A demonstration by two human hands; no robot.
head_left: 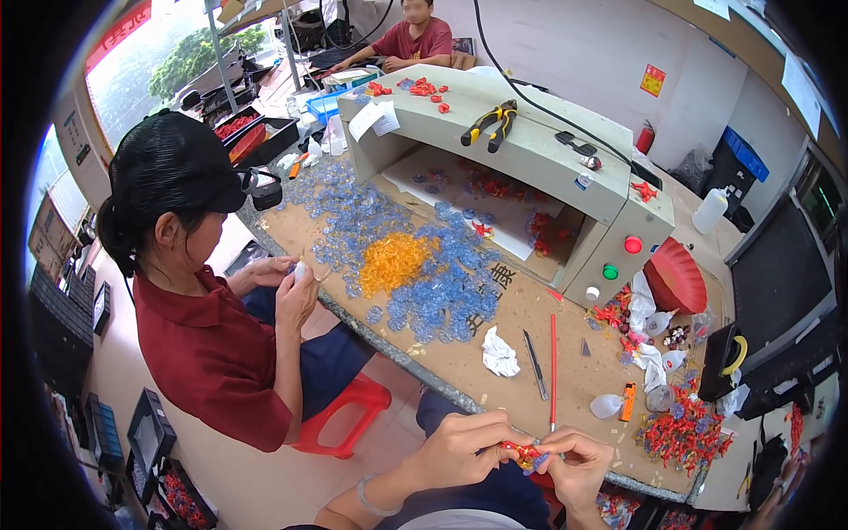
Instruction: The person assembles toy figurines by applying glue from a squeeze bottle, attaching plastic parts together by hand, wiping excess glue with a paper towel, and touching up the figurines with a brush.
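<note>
Over the table's near edge, my left hand (461,447) and my right hand (579,461) meet at a small red plastic toy figure (523,454) with yellow and purplish-blue parts. The left fingers pinch its red end; the right fingertips press on its bluish end. My fingers cover part of it, so its exact shape is hard to make out. On the table just beyond lie a red stick (554,371), a slim metal craft knife (535,364) and a crumpled white tissue (501,353). An orange glue tube (628,402) rests beside a small translucent bottle (606,405), right of my hands.
A heap of red and purple figures (680,435) covers the right corner. Clear blue discs (437,305) and yellow pieces (395,262) spread centre-left before a grey machine (530,124) with pliers (490,125) on top. A co-worker (208,344) sits close at left; another person (415,40) sits behind.
</note>
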